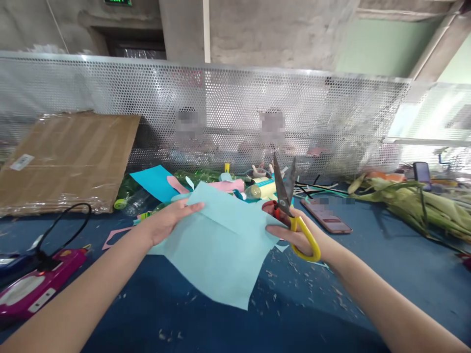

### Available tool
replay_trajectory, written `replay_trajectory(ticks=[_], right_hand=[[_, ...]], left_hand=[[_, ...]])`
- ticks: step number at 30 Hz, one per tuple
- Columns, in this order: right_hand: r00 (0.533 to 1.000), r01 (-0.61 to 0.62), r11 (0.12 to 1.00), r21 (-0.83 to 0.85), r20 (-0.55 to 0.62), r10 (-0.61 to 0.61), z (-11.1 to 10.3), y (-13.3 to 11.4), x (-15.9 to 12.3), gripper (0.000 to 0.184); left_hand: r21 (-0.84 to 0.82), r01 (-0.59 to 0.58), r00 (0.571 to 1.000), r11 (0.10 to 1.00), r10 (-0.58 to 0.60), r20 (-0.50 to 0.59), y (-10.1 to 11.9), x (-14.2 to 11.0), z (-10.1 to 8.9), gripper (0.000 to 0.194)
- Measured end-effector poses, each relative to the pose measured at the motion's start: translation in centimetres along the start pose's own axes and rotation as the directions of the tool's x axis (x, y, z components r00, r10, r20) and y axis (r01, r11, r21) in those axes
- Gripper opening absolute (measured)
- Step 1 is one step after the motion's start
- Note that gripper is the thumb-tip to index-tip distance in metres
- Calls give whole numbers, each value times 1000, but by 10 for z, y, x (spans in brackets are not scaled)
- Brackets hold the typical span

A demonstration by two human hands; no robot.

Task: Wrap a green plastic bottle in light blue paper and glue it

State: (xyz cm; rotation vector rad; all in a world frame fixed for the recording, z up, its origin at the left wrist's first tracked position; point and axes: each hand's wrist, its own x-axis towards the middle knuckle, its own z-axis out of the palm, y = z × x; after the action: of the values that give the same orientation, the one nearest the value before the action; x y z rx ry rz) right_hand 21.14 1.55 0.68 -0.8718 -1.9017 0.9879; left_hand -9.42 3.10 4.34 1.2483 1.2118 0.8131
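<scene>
A light blue sheet of paper (217, 245) with a crease across it is held up over the table. My left hand (172, 218) pinches its upper left edge between thumb and fingers. My right hand (300, 233) grips its right edge and also holds a pair of scissors (281, 189) with yellow and red handles. The blades point upward and stand apart, clear of the paper. Behind the sheet lie a darker blue paper (156, 181), pink paper pieces and plastic bottles (257, 190), partly hidden by it.
A cardboard sheet (69, 162) leans at the left against a perforated metal screen (235, 93). A magenta power strip (42, 282) with a black cable sits at the near left. A phone (327, 216) and corn husks (405, 203) lie to the right. Small scraps dot the blue table (287, 314).
</scene>
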Motion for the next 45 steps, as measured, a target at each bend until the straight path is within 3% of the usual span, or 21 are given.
replay_trajectory(ticks=[3, 7, 10, 13, 18, 23, 26, 30, 38, 45], right_hand=[[1000, -15, 1000, 8, 0, 15, -1, 0, 0, 19], [997, -75, 988, 138, -14, 77, 3, 2, 0, 29], [993, -89, 940, 328, -41, 108, 5, 1, 2, 53], [985, -165, 896, 413, 106, 133, 1, -10, 1, 83], [857, -423, 821, 383, 463, 226, -14, -34, -14, 100], [705, -513, 822, 247, 667, 239, -22, -46, -23, 98], [671, -514, 830, 217, 705, 231, -23, -47, -23, 96], [655, -505, 837, 210, 725, 213, -22, -44, -24, 95], [686, -493, 842, 221, 693, 220, -26, -41, -26, 96], [682, -502, 854, 137, 670, 294, -31, -44, -27, 100]], left_hand=[[-153, 30, 995, 988, -15, 98, -6, 1, 0, 36], [-185, -18, 990, 983, 43, 134, -7, 4, -5, 24], [-224, -74, 997, 972, 73, -15, -8, 6, -17, 20], [-315, -166, 973, 934, 104, -204, -10, 6, -31, 22], [-297, -140, 962, 945, 60, -265, -13, 4, -47, 20], [-288, -106, 974, 952, 41, -222, -18, 7, -55, 23], [-299, -105, 981, 949, 48, -189, -24, 12, -59, 24], [-305, -104, 981, 947, 47, -187, -28, 15, -61, 19], [-297, -74, 985, 952, 23, -173, -24, 11, -57, 28], [-300, -68, 984, 952, 15, -177, -20, 8, -53, 27]])
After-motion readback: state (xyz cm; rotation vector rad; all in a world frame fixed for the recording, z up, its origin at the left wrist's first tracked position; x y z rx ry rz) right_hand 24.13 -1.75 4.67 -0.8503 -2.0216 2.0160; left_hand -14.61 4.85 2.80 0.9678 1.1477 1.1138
